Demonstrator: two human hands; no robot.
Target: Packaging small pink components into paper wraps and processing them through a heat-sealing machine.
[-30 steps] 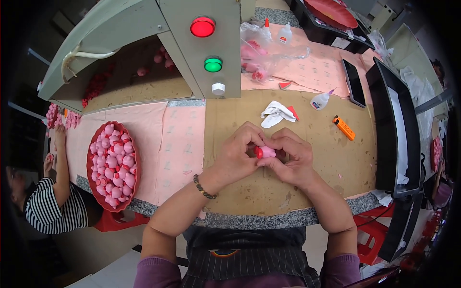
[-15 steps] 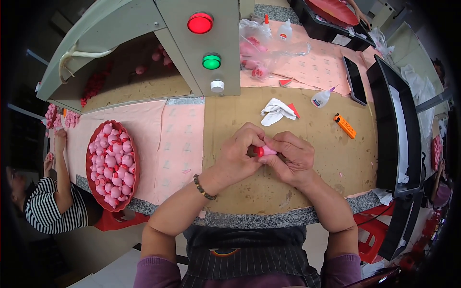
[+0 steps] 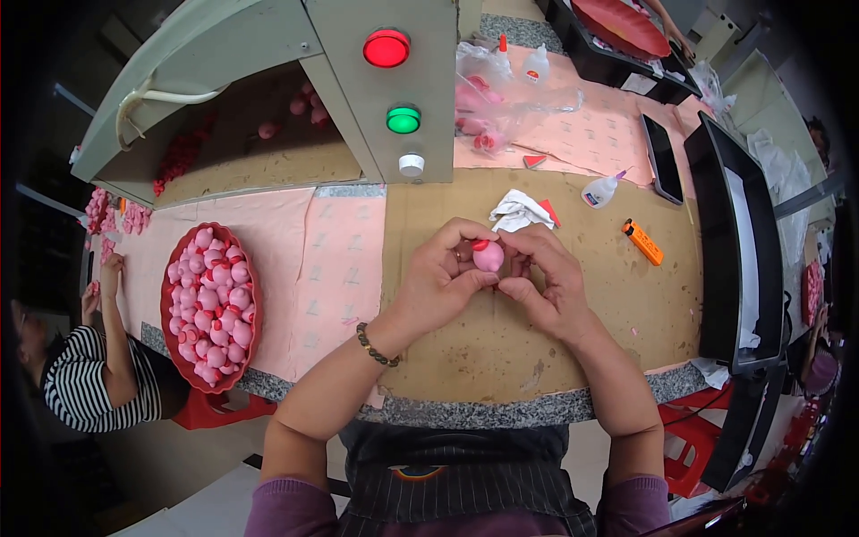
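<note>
A small round pink rubber-like toy (image 3: 489,258) with a red band at its top sits between my two hands, above the brown work mat. My left hand (image 3: 445,273) grips it from the left, the thumb at its underside and the fingers behind and above it. On the other side, my right hand (image 3: 548,277) has its thumb and fingers curved apart close to the toy's right edge. Whether those fingertips touch it, I cannot tell. A white crumpled cloth (image 3: 517,210) lies just beyond my hands, with a red piece (image 3: 550,213) beside it.
On the left stands a scalloped red tray (image 3: 256,327) heaped with similar pink toys. Behind it is a grey machine (image 3: 344,36) with red and green buttons. An orange cutter (image 3: 643,242), a glue bottle (image 3: 599,191), a phone (image 3: 662,161) and a black bin (image 3: 696,242) are on the right. A co-worker (image 3: 94,380) sits far left.
The toy has turned, now showing its round pink body with the red part on top. My right fingers have spread and drawn back from around it.
</note>
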